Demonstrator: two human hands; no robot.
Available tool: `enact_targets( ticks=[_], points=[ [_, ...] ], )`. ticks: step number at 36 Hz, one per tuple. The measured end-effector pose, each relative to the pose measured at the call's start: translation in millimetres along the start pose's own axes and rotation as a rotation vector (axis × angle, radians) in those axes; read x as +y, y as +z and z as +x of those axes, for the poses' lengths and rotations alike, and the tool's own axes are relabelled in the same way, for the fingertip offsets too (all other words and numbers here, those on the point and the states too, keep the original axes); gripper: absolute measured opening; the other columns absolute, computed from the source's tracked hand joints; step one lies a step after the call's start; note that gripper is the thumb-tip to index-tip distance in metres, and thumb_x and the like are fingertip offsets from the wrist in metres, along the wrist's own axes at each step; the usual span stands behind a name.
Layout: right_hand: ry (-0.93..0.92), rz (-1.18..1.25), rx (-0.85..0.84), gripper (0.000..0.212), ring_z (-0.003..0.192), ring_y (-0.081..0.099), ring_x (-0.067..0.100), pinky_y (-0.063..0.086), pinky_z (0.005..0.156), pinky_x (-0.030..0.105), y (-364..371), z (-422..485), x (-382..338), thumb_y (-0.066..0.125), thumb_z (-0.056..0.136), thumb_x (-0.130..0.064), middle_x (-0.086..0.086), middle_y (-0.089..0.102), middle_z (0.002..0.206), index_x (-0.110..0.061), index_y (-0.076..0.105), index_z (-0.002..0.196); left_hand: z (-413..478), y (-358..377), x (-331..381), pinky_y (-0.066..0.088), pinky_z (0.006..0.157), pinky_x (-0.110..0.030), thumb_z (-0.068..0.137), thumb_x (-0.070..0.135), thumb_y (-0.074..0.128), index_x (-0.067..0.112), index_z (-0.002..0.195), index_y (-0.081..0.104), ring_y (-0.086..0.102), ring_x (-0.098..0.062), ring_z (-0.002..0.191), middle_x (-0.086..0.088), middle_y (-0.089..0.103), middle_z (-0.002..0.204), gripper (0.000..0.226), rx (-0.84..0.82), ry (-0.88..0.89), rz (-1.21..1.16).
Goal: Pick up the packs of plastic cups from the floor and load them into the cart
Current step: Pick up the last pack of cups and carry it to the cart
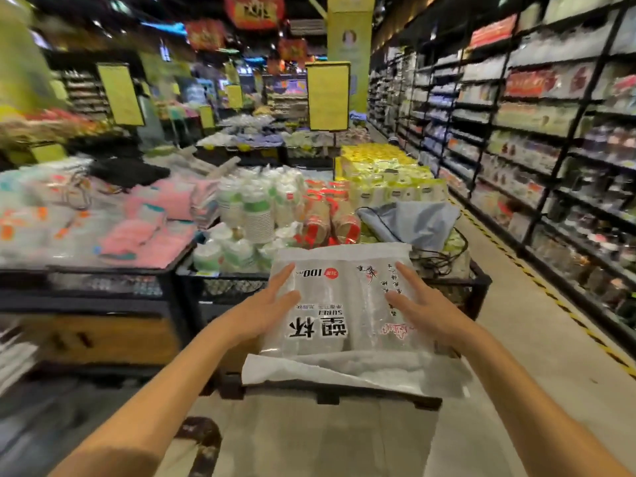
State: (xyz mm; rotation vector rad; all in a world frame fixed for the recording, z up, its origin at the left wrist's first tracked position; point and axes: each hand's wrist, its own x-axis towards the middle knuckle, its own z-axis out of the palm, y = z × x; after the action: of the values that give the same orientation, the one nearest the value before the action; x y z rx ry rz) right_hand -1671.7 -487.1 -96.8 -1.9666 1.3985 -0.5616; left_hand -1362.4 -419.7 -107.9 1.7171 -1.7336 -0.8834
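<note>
Over the grey supermarket floor [509,356], your left hand [265,311] and right hand [423,304] press the cup pack [330,304] between straight fingers, its long axis pointing away from you.

Left hand [263,304]: bare; its back shows, with long, slim fingers and a thumb.
Right hand [430,308]: bare; its back shows too, fingers long and slim, thumb in view.
Left forearm [155,401]: bare from the wrist to the lower frame edge; slender at the wrist, broader toward the camera, shaded near the edge.
Right forearm [533,401]: bare from the wrist to the lower right corner; same slender build.
Fine detail: nails and skin marks too blurred to tell.
</note>
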Motion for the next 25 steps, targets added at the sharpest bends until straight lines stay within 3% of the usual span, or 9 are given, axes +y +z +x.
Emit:
enact_targets(
  ticks=[4, 6, 9, 13, 16, 18, 21, 25],
  points=[
    [-0.147, -0.013, -0.102, 0.071, 0.147, 0.03, 0.021, 0.027, 0.117, 0.04, 54, 30, -46, 0.051, 0.088, -0.068, -0.005, 0.024, 0.163, -0.059, 0.015, 0.149, -48, -49, -45, 0.014, 0.123, -0.039, 0.085, 0.074, 0.044, 0.077, 0.133, 0.005, 0.016, -0.009, 0.148, 0.024, 0.007, 0.16, 0.062, 0.109, -0.089, -0.098],
    [-0.19, -0.014, -0.155, 0.072, 0.147, 0.029, 0.022, 0.026, 0.119, 0.042, 83, 44, -75, 0.05, 0.085, -0.073, -0.005, 0.025, 0.163, -0.063, 0.015, 0.147, -73, -74, -67, 0.015, 0.121, -0.035, 0.09, 0.068, 0.043, 0.069, 0.141, 0.006, 0.016, -0.009, 0.149, 0.023, 0.008, 0.16, 0.063, 0.172, -0.142, -0.087],
    [-0.28, -0.025, -0.236, 0.07, 0.146, 0.031, 0.022, 0.026, 0.118, 0.037, 131, 63, -124, 0.051, 0.092, -0.063, -0.006, 0.024, 0.162, -0.054, 0.015, 0.152, -108, -111, -104, 0.02, 0.117, -0.033, 0.096, 0.062, 0.041, 0.059, 0.148, 0.005, 0.021, -0.014, 0.148, 0.019, 0.011, 0.161, 0.064, 0.262, -0.23, -0.059],
    [-0.355, 0.01, -0.32, 0.062, 0.147, 0.03, 0.02, 0.025, 0.119, 0.039, 200, 86, -185, 0.053, 0.085, -0.071, -0.006, 0.026, 0.162, -0.074, 0.016, 0.135, -150, -165, -154, 0.027, 0.114, -0.034, 0.098, 0.057, 0.041, 0.055, 0.15, 0.005, 0.032, -0.021, 0.144, 0.007, 0.02, 0.161, 0.063, 0.348, -0.322, -0.063],
    [-0.395, 0.012, -0.375, 0.063, 0.147, 0.029, 0.018, 0.025, 0.118, 0.039, 251, 103, -231, 0.052, 0.089, -0.067, -0.01, 0.026, 0.161, -0.067, 0.017, 0.141, -182, -203, -185, 0.036, 0.103, -0.027, 0.1, 0.053, 0.042, 0.049, 0.152, 0.007, 0.042, -0.013, 0.132, 0.014, 0.032, 0.15, 0.063, 0.41, -0.357, -0.102],
    [-0.426, -0.002, -0.404, 0.067, 0.146, 0.032, 0.02, 0.026, 0.116, 0.04, 282, 111, -261, 0.051, 0.091, -0.066, -0.009, 0.027, 0.161, -0.062, 0.015, 0.147, -201, -227, -207, 0.034, 0.108, -0.029, 0.098, 0.055, 0.043, 0.049, 0.152, 0.008, 0.04, -0.011, 0.134, 0.015, 0.032, 0.15, 0.064, 0.439, -0.363, -0.124],
    [-0.466, 0.011, -0.465, 0.066, 0.146, 0.031, 0.018, 0.027, 0.114, 0.035, 324, 121, -300, 0.052, 0.09, -0.065, -0.008, 0.028, 0.161, -0.063, 0.016, 0.146, -226, -255, -238, 0.024, 0.118, -0.037, 0.1, 0.052, 0.041, 0.046, 0.154, 0.007, 0.034, -0.02, 0.143, 0.009, 0.026, 0.158, 0.064, 0.502, -0.437, -0.088],
    [-0.503, 0.016, -0.553, 0.057, 0.139, 0.041, 0.02, 0.033, 0.113, 0.037, 374, 130, -346, 0.053, 0.084, -0.072, -0.001, 0.037, 0.157, -0.08, 0.016, 0.127, -261, -282, -267, 0.024, 0.119, -0.039, 0.1, 0.052, 0.041, 0.049, 0.153, 0.005, 0.031, -0.019, 0.143, 0.012, 0.019, 0.158, 0.064, 0.565, -0.505, -0.072]
  ],
)
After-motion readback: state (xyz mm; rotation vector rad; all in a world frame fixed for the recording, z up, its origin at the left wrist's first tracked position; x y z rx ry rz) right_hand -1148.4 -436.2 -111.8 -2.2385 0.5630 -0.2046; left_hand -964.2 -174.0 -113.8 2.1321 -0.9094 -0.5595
